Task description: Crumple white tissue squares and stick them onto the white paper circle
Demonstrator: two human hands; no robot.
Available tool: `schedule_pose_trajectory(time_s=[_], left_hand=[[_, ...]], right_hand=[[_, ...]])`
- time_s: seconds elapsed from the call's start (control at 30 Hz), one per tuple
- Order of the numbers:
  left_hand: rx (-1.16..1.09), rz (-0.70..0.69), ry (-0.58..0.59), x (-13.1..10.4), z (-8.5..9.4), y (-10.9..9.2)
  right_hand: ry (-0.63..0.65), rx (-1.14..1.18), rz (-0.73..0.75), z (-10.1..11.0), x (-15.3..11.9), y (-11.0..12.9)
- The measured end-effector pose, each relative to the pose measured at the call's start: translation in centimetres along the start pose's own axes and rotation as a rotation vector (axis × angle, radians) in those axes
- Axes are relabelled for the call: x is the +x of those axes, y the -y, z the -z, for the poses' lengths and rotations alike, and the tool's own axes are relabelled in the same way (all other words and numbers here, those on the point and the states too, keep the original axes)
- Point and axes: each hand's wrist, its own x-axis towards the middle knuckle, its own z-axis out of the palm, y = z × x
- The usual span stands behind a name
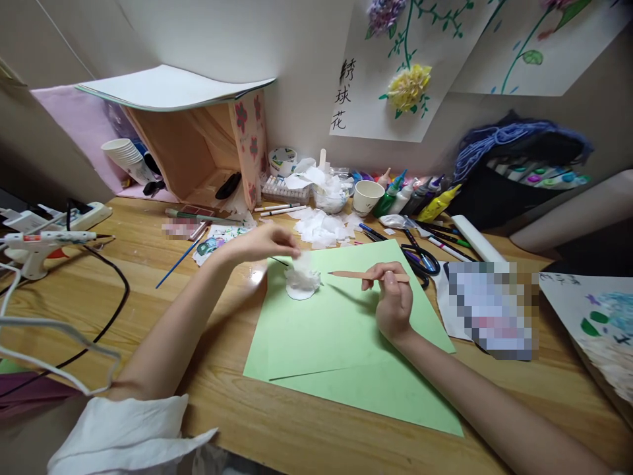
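Head view: my left hand (270,245) pinches a bit of white tissue just above the tissue flower (302,280), which sits on a white paper disc near the top edge of the green sheet (346,336) on the desk (148,310). My right hand (393,293) is closed around one wooden pencil (366,275), held level with its tip pointing at the flower and not quite touching. I judge I am in the middle of building up the flower, adding one tuft at a time; pressing the next piece in calls for a steady, light poke so the tufts already there stay put. I count one flower, one pencil, one green sheet, one pile of tissue squares (321,227) behind, one pair of scissors (420,258), one glue gun (44,245).
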Motion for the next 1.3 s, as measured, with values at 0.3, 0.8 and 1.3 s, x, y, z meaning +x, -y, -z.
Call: schedule_pose_trajectory(time_s=[0.3, 0.8, 1.3], left_hand=[[0.450, -0.094, 0.095, -0.2, -5.4, -3.3], [0.558, -0.121, 0.032, 0.3, -5.7, -2.8], [0.813, 0.415, 0.009, 0.0, -1.5, 0.1]], right_hand=[[0.056, 0.047, 0.304, 0.3, -0.8, 0.5], [0.521, -0.246, 0.484, 0.2, -1.2, 0.3], [0.439, -0.335, 0.309, 0.0, -1.3, 0.3]])
